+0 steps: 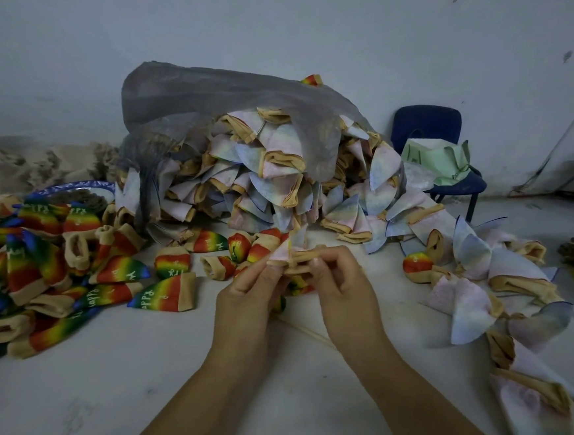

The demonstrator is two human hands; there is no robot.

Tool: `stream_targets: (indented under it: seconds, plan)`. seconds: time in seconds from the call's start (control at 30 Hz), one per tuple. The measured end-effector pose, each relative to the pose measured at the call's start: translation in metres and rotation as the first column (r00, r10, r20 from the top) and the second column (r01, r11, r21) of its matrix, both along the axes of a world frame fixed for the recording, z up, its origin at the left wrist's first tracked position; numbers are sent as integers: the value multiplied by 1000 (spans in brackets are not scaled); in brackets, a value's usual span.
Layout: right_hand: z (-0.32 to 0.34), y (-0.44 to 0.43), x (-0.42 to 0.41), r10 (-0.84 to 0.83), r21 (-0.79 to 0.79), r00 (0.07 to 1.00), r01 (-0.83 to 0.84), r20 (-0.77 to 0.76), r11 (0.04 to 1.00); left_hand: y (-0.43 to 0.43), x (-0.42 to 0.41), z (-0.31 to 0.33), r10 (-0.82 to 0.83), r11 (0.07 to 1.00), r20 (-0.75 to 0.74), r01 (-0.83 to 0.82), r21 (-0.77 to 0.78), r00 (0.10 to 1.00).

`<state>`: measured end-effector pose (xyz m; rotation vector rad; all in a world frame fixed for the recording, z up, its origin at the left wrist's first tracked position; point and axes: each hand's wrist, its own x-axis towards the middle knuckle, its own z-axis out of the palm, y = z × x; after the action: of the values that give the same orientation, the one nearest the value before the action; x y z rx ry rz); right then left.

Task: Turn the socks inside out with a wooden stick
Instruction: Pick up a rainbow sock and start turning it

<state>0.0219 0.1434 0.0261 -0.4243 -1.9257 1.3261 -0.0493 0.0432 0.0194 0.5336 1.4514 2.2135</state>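
**Pale sock pinched in both hands above the stick**

Holding one pale sock up over the middle of the floor, tan cuff lying toward the right. Pinched at its pinkish left part by the curled fingers of the left hand; pinched at the cuff by the bent fingertips of the right hand. Both clenched on the fabric, knuckles toward the camera, forearms coming in from the near edge of the floor.

Just below the sock, between the palms, a scrap of rainbow cloth; cannot tell whether part of the same sock.

Only a short stretch of the wooden stick in sight: thin, light, slanting low between the two wrists. Upper end hidden behind the hands; cannot tell whether gripped by either.

Along the left edge of the floor, a spread of rainbow socks with tan cuffs, some bearing white lettering, reaching in to just beyond the hands.

At the far edge, against the wall, a grey see-through plastic bag lying open over a heap of pale socks. More of the same kind strewn down the right edge.

In the far right corner, a blue chair with pale green paper on its seat.
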Motion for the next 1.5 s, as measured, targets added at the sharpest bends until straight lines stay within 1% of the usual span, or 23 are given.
stream_targets:
  seconds: [0.07, 0.17, 0.27, 0.37, 0.43, 0.57, 0.67, 0.77, 0.87, 0.97, 1.0, 1.13, 1.2, 1.27, 1.33, 1.37, 1.43, 1.5]
  plan:
    - [0, 3, -1, -27, -167, 999, 30, 18, 986, 3, 1, 1, -87, 994, 75, 81, 72, 993]
    - [5, 5, -3, -42, -309, 999, 36, -13, 951, 6, 0, 3, -124, 991, 104, 119, 59, 987]
    - [7, 1, -4, 6, -374, 999, -20, -38, 927, 6, -6, 5, -208, 978, 143, 205, 39, 968]
    - [8, -4, -5, 64, -397, 997, -77, -46, 914, 5, -9, 10, -334, 941, 198, 312, 133, 921]
    - [8, -7, -5, 84, -447, 994, -108, -74, 888, 7, -10, 11, -368, 928, 208, 343, 149, 906]
    - [9, -8, -3, 144, -580, 973, -224, -182, 783, 10, -10, 9, -341, 936, 210, 310, 165, 916]
    - [10, -8, -3, 224, -636, 946, -323, -235, 701, 9, -12, 7, -296, 952, 214, 271, 140, 931]
    - [9, -5, -4, 229, -678, 942, -335, -245, 654, 9, -12, 8, -255, 967, 216, 243, 84, 942]
    - [7, 2, -4, 201, -729, 949, -315, -242, 608, 10, -9, 9, -285, 958, 233, 267, 108, 930]
    - [5, 6, -5, 185, -725, 947, -321, -264, 609, 8, -6, 9, -306, 946, 261, 261, 192, 916]
    - [5, 7, -5, 181, -719, 948, -316, -262, 619, 7, -6, 9, -293, 949, 269, 246, 197, 917]
    - [4, 6, -6, 190, -697, 947, -321, -261, 642, 7, -5, 9, -172, 982, 239, 146, 122, 956]
    - [3, 5, -6, 205, -686, 941, -337, -270, 644, 7, -7, 9, -157, 982, 245, 125, 140, 957]
    - [3, 3, -7, 205, -643, 948, -317, -244, 697, 7, -8, 11, -162, 976, 309, 106, 189, 937]
    - [3, 1, -8, 200, -583, 961, -275, -192, 764, 6, -10, 13, -193, 961, 397, 91, 262, 897]
    - [3, -1, -9, 200, -563, 964, -266, -178, 782, 5, -10, 14, -220, 950, 434, 90, 300, 873]
    - [3, -5, -9, 213, -542, 961, -275, -174, 794, 4, -10, 16, -265, 932, 488, 92, 349, 832]
    - [2, -10, -9, 250, -545, 953, -303, -171, 782, 3, -11, 17, -283, 925, 515, 89, 370, 809]
